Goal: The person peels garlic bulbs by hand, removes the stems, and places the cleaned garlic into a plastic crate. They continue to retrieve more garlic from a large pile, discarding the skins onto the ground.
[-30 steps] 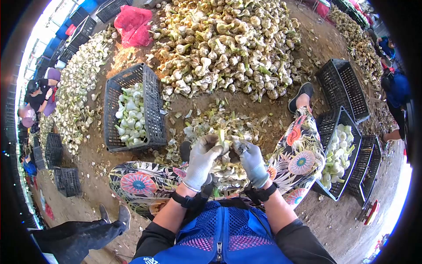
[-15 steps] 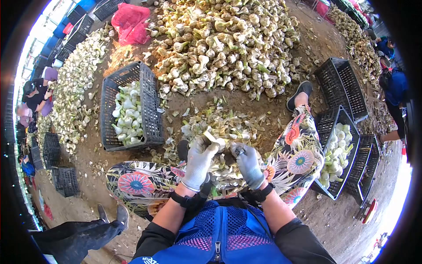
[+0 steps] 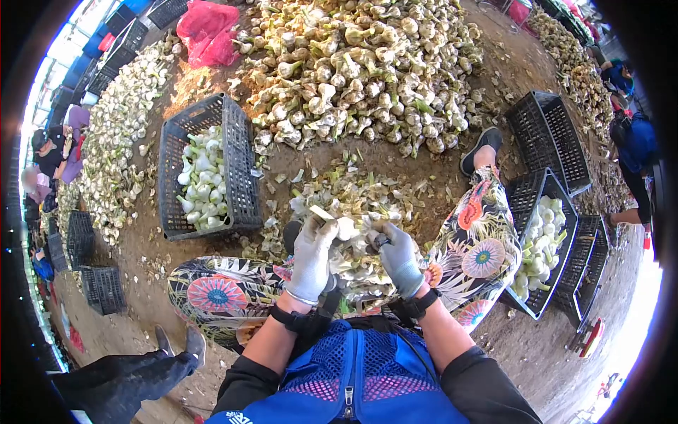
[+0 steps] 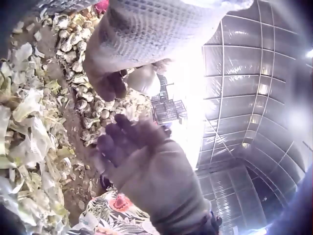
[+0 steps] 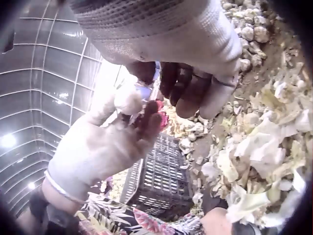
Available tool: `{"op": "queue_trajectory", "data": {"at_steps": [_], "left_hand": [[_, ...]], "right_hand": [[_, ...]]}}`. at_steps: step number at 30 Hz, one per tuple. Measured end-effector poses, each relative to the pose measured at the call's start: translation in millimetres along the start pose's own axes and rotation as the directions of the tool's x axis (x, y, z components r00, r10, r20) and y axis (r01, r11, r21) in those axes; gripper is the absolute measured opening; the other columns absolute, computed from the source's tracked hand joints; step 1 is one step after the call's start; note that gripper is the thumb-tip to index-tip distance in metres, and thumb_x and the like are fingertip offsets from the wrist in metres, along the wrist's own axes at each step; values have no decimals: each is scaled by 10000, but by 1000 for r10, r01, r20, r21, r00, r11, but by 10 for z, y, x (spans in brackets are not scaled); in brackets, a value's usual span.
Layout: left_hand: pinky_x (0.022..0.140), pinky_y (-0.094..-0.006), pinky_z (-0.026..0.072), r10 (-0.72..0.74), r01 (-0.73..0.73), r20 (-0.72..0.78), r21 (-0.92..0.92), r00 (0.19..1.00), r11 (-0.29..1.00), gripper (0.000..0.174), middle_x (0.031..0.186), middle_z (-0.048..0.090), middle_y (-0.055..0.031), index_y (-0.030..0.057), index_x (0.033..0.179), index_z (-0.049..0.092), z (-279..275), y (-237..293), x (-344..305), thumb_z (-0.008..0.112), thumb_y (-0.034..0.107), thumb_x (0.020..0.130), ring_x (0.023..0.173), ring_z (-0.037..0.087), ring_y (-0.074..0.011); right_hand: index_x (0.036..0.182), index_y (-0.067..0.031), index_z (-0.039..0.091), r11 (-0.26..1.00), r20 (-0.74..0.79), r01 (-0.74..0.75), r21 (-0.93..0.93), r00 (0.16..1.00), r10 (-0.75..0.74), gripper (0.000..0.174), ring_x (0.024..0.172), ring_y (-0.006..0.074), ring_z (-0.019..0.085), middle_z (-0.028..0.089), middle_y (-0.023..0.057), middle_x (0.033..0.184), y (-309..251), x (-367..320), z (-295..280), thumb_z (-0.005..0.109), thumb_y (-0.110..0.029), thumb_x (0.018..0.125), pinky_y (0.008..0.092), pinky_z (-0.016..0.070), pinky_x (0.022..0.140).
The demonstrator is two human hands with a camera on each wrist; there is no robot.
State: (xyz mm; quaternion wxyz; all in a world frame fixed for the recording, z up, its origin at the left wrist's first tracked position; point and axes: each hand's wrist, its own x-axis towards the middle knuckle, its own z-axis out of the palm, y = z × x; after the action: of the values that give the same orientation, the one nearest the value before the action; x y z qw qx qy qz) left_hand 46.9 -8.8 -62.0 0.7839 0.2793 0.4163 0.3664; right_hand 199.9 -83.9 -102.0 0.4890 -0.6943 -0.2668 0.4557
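In the head view my gloved left hand grips a pale garlic bulb, its cut stem sticking out up and to the left past the fingers. The white bulb also shows at the left fingertips in the right wrist view. My right hand, gloved too, is just right of the bulb with its fingers curled. Between its thumb and fingers the right wrist view shows a thin, bluish, blade-like tool, mostly hidden by the glove. Peeled skins lie on the ground below both hands.
A large heap of untrimmed garlic rises ahead. A black crate with white bulbs stands left, another crate with bulbs right. Nearby are stacked crates, a red net sack and another person's legs.
Both hands were close together around an upright stem. The left hand has since tipped the garlic so its stem points up-left and its bulb faces the right hand.
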Motion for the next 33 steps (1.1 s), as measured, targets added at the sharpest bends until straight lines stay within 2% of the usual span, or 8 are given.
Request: {"op": "queue_trajectory", "data": {"at_steps": [6, 10, 14, 17, 24, 26, 29, 33], "left_hand": [[928, -311, 500, 36, -38, 66, 35, 997, 999, 222, 1107, 645, -79, -3, 1203, 558, -26, 95, 56, 462, 108, 1036, 982, 634, -178], [966, -465, 551, 128, -66, 45, -666, 991, 743, 300, 1148, 646, -174, 3, 1213, 569, -416, 609, 230, 581, 217, 1003, 1068, 643, -308], [994, -433, 531, 288, -363, -221, -609, 932, 706, 350, 1221, 649, -196, 14, 1230, 599, -722, 929, 328, 580, 284, 1008, 1082, 657, -289], [951, -420, 537, 25, -110, -151, -585, 988, 803, 355, 1204, 661, -174, 51, 1188, 631, -617, 619, 448, 529, 349, 1026, 1059, 652, -272], [924, -426, 525, -284, 254, -44, -332, 958, 908, 362, 1129, 613, -127, 56, 1268, 542, -201, 45, 779, 567, 311, 1012, 998, 616, -251], [935, -427, 504, -374, 334, -71, -319, 925, 887, 386, 1155, 597, -137, 47, 1324, 509, -175, -26, 842, 550, 281, 1020, 1020, 604, -262], [944, -439, 496, -360, 338, -56, -230, 931, 912, 416, 1200, 576, -155, 49, 1377, 463, -64, -77, 827, 507, 286, 1039, 1049, 593, -282], [954, -437, 487, -333, 331, -5, -113, 943, 937, 478, 1235, 568, -148, 50, 1419, 427, 43, -223, 808, 507, 332, 1041, 1114, 578, -275]], "right_hand": [[1003, 38, 693, 996, 166, 37, -86, 986, -22, 179, 748, 95, 596, 679, 49, 807, -257, 14, 122, 627, -125, 970, 268, 508, 684], [1042, 3, 702, 991, -43, -110, -80, 993, 107, 271, 778, 148, 647, 719, 106, 902, 647, 571, -170, 533, 68, 841, 295, 522, 727], [1056, -55, 718, 926, -277, 49, -374, 947, -162, 236, 908, 336, 685, 723, 160, 955, 643, 1224, -660, 627, -35, 839, 367, 524, 840], [1319, -91, 579, 774, -263, -12, -633, 944, -200, 486, 1139, 350, 617, 590, 184, 1305, 330, 1868, -853, 669, -98, 842, 384, 488, 986], [1314, -157, 567, 349, -152, -43, -936, 944, -292, 520, 1136, 348, 623, 579, 134, 1280, 65, 3373, -912, 667, -129, 804, 467, 524, 923], [1306, -164, 572, 326, -137, -109, -939, 988, -64, 518, 1144, 326, 627, 581, 140, 1259, 41, 3492, -942, 675, -132, 799, 462, 527, 925], [1288, -130, 587, 493, -154, -85, -866, 983, -101, 492, 1154, 352, 618, 602, 166, 1216, 179, 3301, -828, 664, -77, 805, 430, 532, 934], [1162, -45, 644, 802, -17, 315, -507, 927, -375, 382, 1075, 296, 652, 663, 168, 1107, 99, 2119, -434, 638, 82, 801, 365, 525, 947]]}}
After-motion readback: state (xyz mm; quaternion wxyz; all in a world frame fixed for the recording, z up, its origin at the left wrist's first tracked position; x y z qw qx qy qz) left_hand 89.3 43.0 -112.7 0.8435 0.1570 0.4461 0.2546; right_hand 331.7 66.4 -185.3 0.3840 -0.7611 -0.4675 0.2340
